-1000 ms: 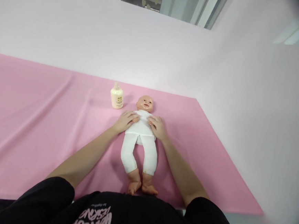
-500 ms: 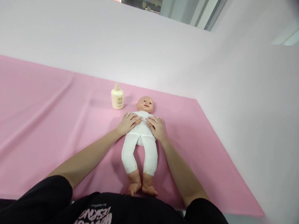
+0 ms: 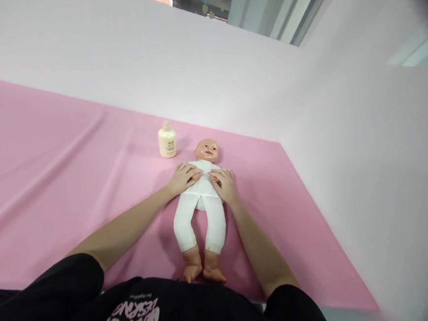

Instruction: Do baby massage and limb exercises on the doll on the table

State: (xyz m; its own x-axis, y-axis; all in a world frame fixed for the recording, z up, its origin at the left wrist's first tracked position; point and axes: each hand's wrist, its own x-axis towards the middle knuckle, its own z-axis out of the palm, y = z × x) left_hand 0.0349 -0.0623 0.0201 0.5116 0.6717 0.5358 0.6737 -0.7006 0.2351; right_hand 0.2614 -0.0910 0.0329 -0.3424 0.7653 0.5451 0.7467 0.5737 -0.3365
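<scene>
A baby doll [image 3: 203, 189] with a bald head and white cloth body lies on its back, its bare feet toward me. My left hand [image 3: 184, 179] is wrapped over the doll's arm on the left, whose small hand peeks out by my thumb. On the other side my right hand [image 3: 225, 185] closes round the doll's other arm in the same way. Both doll arms are bent over the chest and mostly hidden under my fingers. A cream-coloured pump bottle [image 3: 167, 141] with a printed label stands upright to the left of the doll's head.
The doll and bottle rest on a pink padded surface [image 3: 58, 168] with a few creases. White walls [image 3: 170, 63] border it at the back and right. A window [image 3: 197, 1] is set in the back wall.
</scene>
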